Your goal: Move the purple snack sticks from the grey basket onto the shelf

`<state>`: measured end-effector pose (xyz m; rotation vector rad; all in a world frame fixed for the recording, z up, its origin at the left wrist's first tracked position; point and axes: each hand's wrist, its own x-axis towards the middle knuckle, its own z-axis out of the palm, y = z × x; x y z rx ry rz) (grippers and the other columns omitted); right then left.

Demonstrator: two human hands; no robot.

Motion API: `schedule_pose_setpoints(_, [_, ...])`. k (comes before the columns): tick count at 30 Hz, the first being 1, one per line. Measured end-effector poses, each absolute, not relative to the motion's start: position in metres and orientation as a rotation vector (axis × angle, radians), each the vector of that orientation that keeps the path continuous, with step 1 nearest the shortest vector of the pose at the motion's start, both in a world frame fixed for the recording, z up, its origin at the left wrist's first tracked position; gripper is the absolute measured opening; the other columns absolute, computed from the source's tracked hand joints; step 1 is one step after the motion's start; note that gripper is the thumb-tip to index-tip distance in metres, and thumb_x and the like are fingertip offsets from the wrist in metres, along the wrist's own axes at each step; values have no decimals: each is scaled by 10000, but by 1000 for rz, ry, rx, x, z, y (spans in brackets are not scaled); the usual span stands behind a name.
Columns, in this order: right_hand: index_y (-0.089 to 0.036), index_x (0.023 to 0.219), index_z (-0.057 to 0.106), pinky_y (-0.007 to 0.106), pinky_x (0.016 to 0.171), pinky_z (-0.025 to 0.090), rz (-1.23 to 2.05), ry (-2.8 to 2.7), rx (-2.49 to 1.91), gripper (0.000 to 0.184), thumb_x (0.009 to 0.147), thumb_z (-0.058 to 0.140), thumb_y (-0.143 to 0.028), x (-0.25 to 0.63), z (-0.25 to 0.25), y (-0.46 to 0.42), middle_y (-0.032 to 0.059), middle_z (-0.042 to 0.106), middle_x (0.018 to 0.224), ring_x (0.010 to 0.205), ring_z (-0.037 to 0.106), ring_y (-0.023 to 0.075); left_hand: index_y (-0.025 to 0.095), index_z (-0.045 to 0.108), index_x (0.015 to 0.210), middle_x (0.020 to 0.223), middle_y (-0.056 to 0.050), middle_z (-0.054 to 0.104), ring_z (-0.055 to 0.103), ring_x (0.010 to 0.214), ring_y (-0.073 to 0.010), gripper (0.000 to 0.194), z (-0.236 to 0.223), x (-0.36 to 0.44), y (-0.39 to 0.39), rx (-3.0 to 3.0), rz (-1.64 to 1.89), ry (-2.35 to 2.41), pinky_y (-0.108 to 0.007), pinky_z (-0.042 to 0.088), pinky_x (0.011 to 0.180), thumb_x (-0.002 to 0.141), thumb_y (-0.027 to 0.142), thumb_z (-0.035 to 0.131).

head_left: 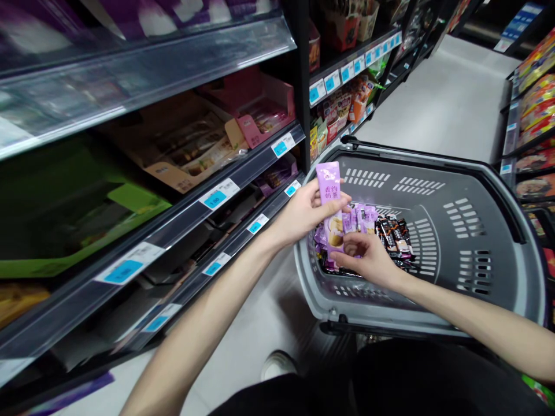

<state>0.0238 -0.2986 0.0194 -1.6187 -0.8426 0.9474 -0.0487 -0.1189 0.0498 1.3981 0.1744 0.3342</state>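
Free room above the right half of the basket (429,205); right forearm (468,312) crosses its near rim. Packets (392,237), left hand (310,211) and right hand (368,257) crowd the left end; shelf edge (250,170) further left.

Purple packet (330,188) in both hands (306,212)

The long, flat purple packet (335,228) was between my left hand (309,212) and right hand (373,260), over the oblong grey plastic basket (498,242); small shiny black packets (392,236) lay inside. Long dark shelves (251,168) stood left.

Long purple packet (329,190), printed front showing, held above grey basket (498,277)
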Motion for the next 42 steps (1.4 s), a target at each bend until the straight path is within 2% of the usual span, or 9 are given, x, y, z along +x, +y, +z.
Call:
schedule_pose_setpoints(4, [-223,811,519,234,469,277,814,-786,-1681,295,747,779,-345,28,21,-300,-80,473,588,489,409,83,187,557,1319,1031,-54,717,688,897,-163,686,47,-48,-122,1579,405,182,-264,539,796,750,411,867])
schedule_pose_setpoints(8, [-240,820,445,233,512,367,756,-815,-1663,281,729,710,-223,32,19,-302,-48,589,747,555,499,93,175,622,1243,789,23,617,574,682,-113,602,47,-50,-124,1782,403,245,-216,449,625,730,372,868])
schedule_pose_setpoints(16, [-249,794,420,250,505,402,719,-821,-1766,275,720,670,-165,36,21,-304,-57,578,692,535,526,117,158,533,1352,867,4,643,576,635,-76,673,51,-52,-122,1570,324,211,-191,447,592,781,361,825])
schedule_pose_setpoints(19, [-249,755,409,241,473,310,676,-843,-1830,347,750,756,-231,36,25,-305,-87,475,585,481,432,95,161,529,1342,878,0,653,624,672,-96,704,53,-52,-122,1527,300,187,-202,477,613,760,389,852])
schedule_pose_setpoints(22, [-251,765,416,245,453,250,709,-853,-1788,415,813,799,-404,35,26,-305,-95,424,543,456,364,86,153,603,1165,840,14,634,639,672,-98,549,53,-50,-121,1493,344,186,-208,508,631,742,381,868])
schedule_pose_setpoints(26, [-261,921,454,237,434,317,726,-737,-1603,416,841,781,-506,35,23,-302,-85,507,676,453,404,70,145,632,993,803,11,643,643,665,-99,385,51,-47,-120,1444,327,168,-223,554,656,774,387,837])
schedule_pose_setpoints(29, [-247,991,503,239,441,385,726,-724,-1573,447,802,817,-502,36,21,-301,-49,571,827,478,484,58,135,643,995,804,4,660,647,667,-98,367,53,-47,-120,1448,318,155,-220,560,660,768,344,842])
schedule_pose_setpoints(35, [-218,942,559,229,426,362,729,-762,-1608,412,801,805,-516,38,21,-300,-60,559,716,458,495,66,127,674,1064,884,-34,720,664,672,-98,373,52,-47,-119,1473,309,131,-212,563,661,785,316,832])
schedule_pose_setpoints(42, [-208,888,607,239,453,465,774,-761,-1585,382,779,837,-493,37,21,-299,-36,639,681,490,611,111,116,729,1181,921,-67,760,679,689,-135,377,45,-49,-114,1621,315,112,-259,563,681,910,375,698])
